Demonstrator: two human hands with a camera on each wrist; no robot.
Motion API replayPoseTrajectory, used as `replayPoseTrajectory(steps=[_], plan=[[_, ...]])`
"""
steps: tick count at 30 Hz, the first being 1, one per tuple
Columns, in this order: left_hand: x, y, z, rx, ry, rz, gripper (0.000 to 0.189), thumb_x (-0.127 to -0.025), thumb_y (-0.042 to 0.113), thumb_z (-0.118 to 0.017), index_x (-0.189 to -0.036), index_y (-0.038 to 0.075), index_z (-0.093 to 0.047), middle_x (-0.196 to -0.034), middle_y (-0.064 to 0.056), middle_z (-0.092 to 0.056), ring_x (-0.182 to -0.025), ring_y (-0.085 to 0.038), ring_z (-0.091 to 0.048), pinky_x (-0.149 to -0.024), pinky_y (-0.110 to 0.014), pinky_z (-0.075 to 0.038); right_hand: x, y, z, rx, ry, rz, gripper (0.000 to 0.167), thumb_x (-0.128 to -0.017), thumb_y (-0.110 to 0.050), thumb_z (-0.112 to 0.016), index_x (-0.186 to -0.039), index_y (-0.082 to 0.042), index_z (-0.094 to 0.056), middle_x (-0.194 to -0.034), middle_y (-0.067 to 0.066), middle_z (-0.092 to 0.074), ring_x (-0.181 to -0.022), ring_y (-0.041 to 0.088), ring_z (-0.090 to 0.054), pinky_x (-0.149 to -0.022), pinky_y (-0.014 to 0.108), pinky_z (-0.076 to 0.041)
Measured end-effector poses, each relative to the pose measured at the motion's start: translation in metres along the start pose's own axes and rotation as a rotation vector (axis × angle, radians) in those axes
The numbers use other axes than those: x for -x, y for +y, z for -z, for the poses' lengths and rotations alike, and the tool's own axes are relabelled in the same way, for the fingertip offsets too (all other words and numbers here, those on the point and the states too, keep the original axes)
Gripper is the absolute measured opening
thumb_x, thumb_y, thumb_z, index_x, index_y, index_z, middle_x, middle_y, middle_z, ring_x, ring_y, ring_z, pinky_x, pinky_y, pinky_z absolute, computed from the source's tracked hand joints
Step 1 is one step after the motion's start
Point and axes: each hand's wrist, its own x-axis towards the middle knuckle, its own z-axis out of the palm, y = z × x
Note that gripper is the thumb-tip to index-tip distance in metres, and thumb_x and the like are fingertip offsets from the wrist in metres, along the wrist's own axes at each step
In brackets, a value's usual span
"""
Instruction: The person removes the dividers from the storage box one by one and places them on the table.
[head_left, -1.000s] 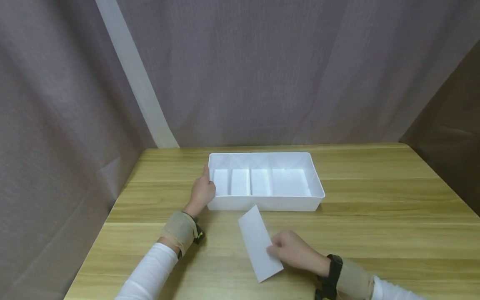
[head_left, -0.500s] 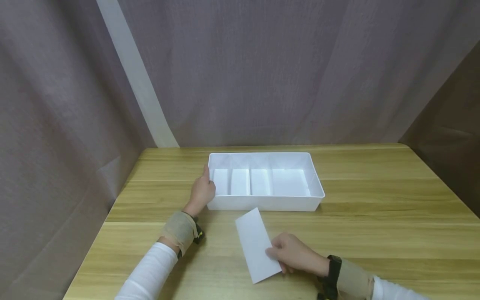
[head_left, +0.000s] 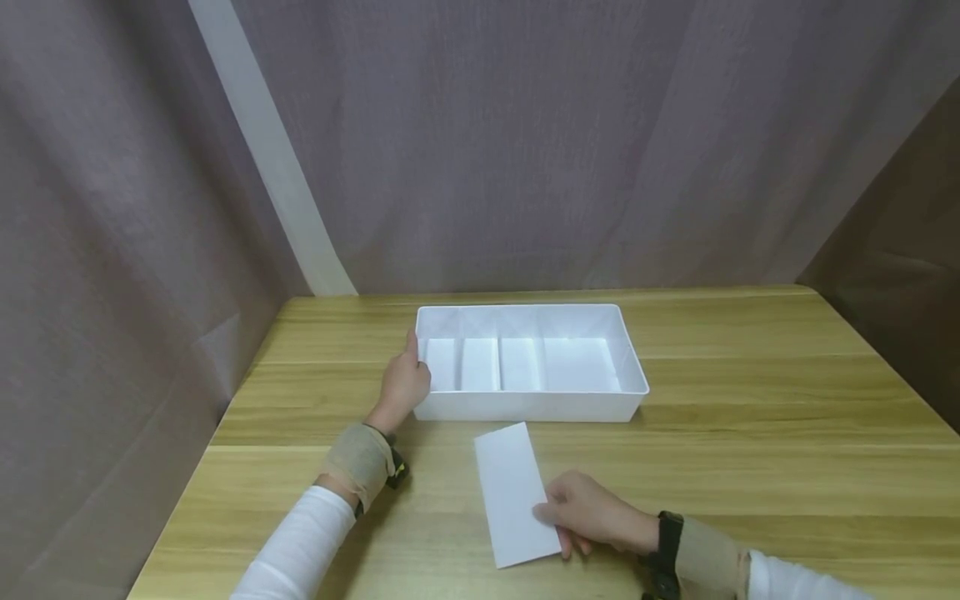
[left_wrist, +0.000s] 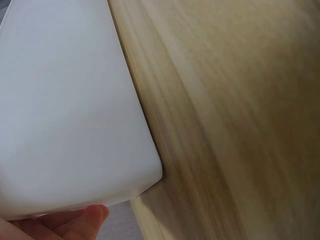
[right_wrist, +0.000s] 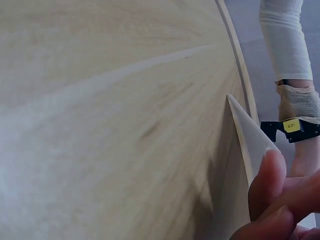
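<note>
A white divided box (head_left: 528, 407) stands on the wooden table, its long side facing me. At its left end, my left hand (head_left: 402, 385) grips the wall near the front corner; in the left wrist view curled fingers (left_wrist: 85, 222) lie against the box's end. Between thumb and fingers, my right hand (head_left: 588, 508) pinches a thin, flat white rectangular card (head_left: 513, 492) by its lower right edge. The card is in front of the box, its far end near the box's front wall. In the right wrist view the card's corner (right_wrist: 245, 125) points away from the thumb.
Thin upright partitions (head_left: 498, 362) split the box into a wide right compartment and several narrow ones at left. A grey-mauve curtain (head_left: 525, 150) hangs behind the table's back edge. Bare wood (head_left: 765, 400) stretches right of the box.
The card has turned a little, its far end now slightly closer to me, and its face shows wider. More fingers of the right hand show below it. Left hand and box stay put.
</note>
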Motion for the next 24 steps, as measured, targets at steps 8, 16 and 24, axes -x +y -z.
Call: replayPoseTrajectory(steps=[8,16,24], plan=[[0.001,-0.001,0.000,-0.010,0.010,-0.006,0.061,-0.084,0.002,-0.036,-0.139,-0.005,-0.013,-0.052,-0.004,-0.040,-0.041,-0.014,-0.034,-0.039,-0.025,-0.030,0.000,0.002,-0.001,-0.043,-0.035,-0.077,0.025,-0.085,-0.018,-0.053,-0.064,-0.004,-0.052,-0.045,-0.003,-0.052,-0.030,0.001,-0.035,-0.032,0.013,-0.027],[0.000,-0.001,0.000,0.005,-0.001,0.006,0.060,-0.085,0.002,-0.034,-0.140,-0.004,-0.012,-0.052,-0.004,-0.041,-0.040,-0.013,-0.034,-0.039,-0.025,-0.030,0.001,0.008,-0.003,-0.060,-0.027,-0.070,0.026,-0.085,-0.020,-0.053,-0.064,-0.005,-0.050,-0.045,-0.003,-0.052,-0.030,0.001,-0.035,-0.032,0.014,-0.028],[-0.001,-0.002,-0.001,0.009,0.011,-0.017,0.060,-0.084,0.003,-0.035,-0.139,-0.005,-0.013,-0.052,-0.005,-0.041,-0.041,-0.014,-0.034,-0.040,-0.025,-0.030,0.002,0.012,-0.001,-0.057,-0.025,-0.031,0.028,-0.086,-0.023,-0.052,-0.064,-0.006,-0.048,-0.046,-0.002,-0.052,-0.031,0.001,-0.035,-0.033,0.014,-0.028]])
